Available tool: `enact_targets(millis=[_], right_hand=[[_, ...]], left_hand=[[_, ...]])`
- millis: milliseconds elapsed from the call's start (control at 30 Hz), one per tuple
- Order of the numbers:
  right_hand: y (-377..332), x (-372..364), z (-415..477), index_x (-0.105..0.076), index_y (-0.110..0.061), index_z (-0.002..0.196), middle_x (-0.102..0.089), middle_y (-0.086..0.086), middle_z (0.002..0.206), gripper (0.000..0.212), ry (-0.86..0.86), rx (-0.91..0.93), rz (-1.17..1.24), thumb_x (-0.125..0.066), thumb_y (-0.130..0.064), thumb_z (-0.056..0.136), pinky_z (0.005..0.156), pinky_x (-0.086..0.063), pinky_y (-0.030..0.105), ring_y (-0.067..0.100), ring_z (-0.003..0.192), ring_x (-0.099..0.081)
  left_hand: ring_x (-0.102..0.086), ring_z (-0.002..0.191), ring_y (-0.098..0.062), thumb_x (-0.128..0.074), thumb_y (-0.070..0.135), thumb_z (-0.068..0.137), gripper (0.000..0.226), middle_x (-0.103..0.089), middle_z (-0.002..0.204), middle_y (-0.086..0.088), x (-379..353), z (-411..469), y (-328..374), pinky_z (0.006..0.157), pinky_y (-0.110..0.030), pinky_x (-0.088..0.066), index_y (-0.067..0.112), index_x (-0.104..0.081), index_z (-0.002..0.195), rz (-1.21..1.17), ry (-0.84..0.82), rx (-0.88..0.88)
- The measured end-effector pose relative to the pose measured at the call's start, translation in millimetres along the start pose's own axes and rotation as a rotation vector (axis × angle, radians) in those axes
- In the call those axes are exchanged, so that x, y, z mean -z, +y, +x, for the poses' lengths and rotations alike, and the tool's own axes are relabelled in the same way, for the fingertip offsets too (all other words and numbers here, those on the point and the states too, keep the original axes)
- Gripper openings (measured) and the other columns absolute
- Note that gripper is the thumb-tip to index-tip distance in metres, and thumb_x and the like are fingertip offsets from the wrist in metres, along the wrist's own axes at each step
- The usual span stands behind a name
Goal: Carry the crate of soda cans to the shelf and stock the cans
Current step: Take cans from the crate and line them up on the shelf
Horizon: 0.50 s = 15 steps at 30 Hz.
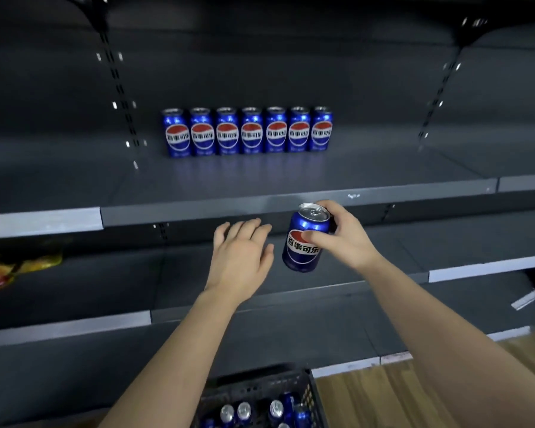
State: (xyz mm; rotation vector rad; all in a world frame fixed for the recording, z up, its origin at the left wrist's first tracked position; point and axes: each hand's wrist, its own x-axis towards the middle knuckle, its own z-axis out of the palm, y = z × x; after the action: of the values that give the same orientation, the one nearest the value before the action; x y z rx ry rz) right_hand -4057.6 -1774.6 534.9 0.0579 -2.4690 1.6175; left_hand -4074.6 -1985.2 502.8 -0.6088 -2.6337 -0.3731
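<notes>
Right grip (343, 236) is closed round a blue can (300, 256), thumb across the label and fingers behind the top. It holds the can slightly tilted, below and in front of the right end of the row of cans (247, 131). Left grip (243, 254) is empty, with fingers spread flat. It hovers below the middle of that row, just beside the held can but apart from it.

The row is seven cans, upright with labels forward, standing well back on the shelf (260, 205). Far below the row, the crate (306, 383) holds more cans.

The step appears to be shelving this can. It likely needs to:
- rise clear of the shelf's front lip;
- come upright;
- land just right of the row's last can, label facing out.

Setting it down gently should avoid knocking its neighbour, and the free grip could steady the row's end.
</notes>
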Motion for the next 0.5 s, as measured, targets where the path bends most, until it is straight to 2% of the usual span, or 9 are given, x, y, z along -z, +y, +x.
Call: enact_targets(millis=[67, 167, 300, 500], right_hand=[[-15, 6, 9, -0.061, -0.018, 0.107, -0.071, -0.009, 0.093, 0.044, 0.03, 0.03, 0.016, -0.077, -0.023, 0.066, 0.073, -0.05, 0.014, 0.004, 0.086, -0.066], [-31, 17, 22, -0.06, -0.018, 0.104, -0.07, -0.006, 0.092, 0.041, 0.082, 0.057, 0.062, -0.071, -0.026, 0.065, 0.072, -0.053, 0.024, 0.009, 0.086, -0.066], [-44, 30, 40, -0.06, -0.022, 0.105, -0.069, -0.01, 0.093, 0.05, 0.145, 0.078, 0.091, -0.074, -0.035, 0.058, 0.075, -0.052, 0.025, 0.008, 0.088, -0.066], [-42, 54, 73, -0.058, -0.027, 0.11, -0.07, -0.005, 0.104, 0.05, 0.261, 0.111, 0.133, -0.077, -0.027, 0.064, 0.076, -0.053, 0.026, 0.011, 0.094, -0.068]], left_hand=[[-0.052, 0.12, -0.019, -0.03, 0.04, 0.091, 0.05, -0.058, 0.132, 0.001, 8, 15, 0, 0.108, -0.038, -0.019, 0.021, -0.057, 0.129, 0.005, 0.024, -0.04], [-0.05, 0.121, -0.019, -0.035, 0.038, 0.092, 0.046, -0.057, 0.132, 0.003, 14, 35, -2, 0.109, -0.039, -0.021, 0.022, -0.056, 0.13, -0.007, 0.046, -0.08], [-0.047, 0.124, -0.019, -0.037, 0.038, 0.094, 0.043, -0.054, 0.136, 0.002, 18, 58, -1, 0.109, -0.04, -0.022, 0.024, -0.053, 0.132, -0.002, 0.062, -0.11], [-0.042, 0.129, -0.017, -0.033, 0.041, 0.095, 0.046, -0.048, 0.14, 0.004, 15, 89, 3, 0.111, -0.039, -0.019, 0.026, -0.05, 0.135, 0.021, 0.077, -0.123]])
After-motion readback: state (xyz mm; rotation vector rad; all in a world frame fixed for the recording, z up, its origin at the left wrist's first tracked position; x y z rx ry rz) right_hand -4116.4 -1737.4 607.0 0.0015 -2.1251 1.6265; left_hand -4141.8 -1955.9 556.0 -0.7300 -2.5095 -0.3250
